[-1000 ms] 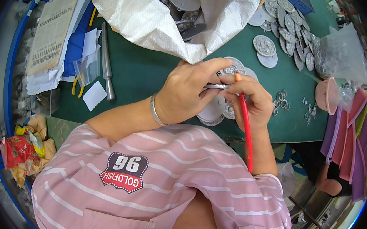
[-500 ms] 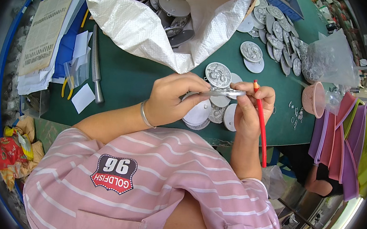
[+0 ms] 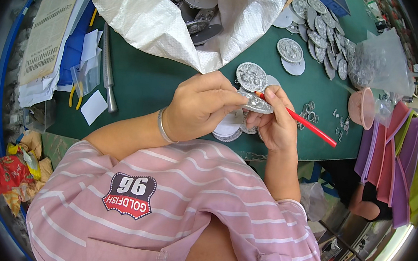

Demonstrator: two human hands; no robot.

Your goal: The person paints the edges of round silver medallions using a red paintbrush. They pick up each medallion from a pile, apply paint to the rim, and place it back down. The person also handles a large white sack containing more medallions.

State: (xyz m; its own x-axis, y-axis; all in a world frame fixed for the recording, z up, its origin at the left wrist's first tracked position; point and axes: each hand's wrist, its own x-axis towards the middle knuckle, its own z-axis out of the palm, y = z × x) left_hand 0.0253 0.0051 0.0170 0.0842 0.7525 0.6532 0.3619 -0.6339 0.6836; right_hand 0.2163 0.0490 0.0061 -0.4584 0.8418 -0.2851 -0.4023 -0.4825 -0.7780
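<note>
A round silver medallion (image 3: pixel 257 103) with a raised relief is tilted between my two hands, its patterned face partly showing. My left hand (image 3: pixel 204 102) is closed on its left edge, finger and thumb pinching it. With my right hand (image 3: pixel 280 124) I hold a red pencil (image 3: pixel 313 126) between thumb and forefinger, the other fingers bent under the medallion's right side. The pencil slants, its tip over the medallion's far edge. Just beyond lies another relief medallion (image 3: pixel 251 76) on the green table. Under my hands several more discs (image 3: pixel 229 125) are stacked, partly hidden.
A white woven sack (image 3: pixel 143 30) full of medallions stands at the far side. More medallions (image 3: pixel 322 33) are heaped far right, near a clear bag (image 3: pixel 381 63) and a pink cup (image 3: pixel 361 108). Small metal rings (image 3: pixel 308 112) lie right of my hand. A tapered metal rod (image 3: pixel 108 69) and papers (image 3: pixel 50 37) lie left.
The medallion has tipped from nearly edge-on so that its relief face shows. In my right hand the pencil has swung round, bringing its tip over the medallion. The right hand moved slightly left.
</note>
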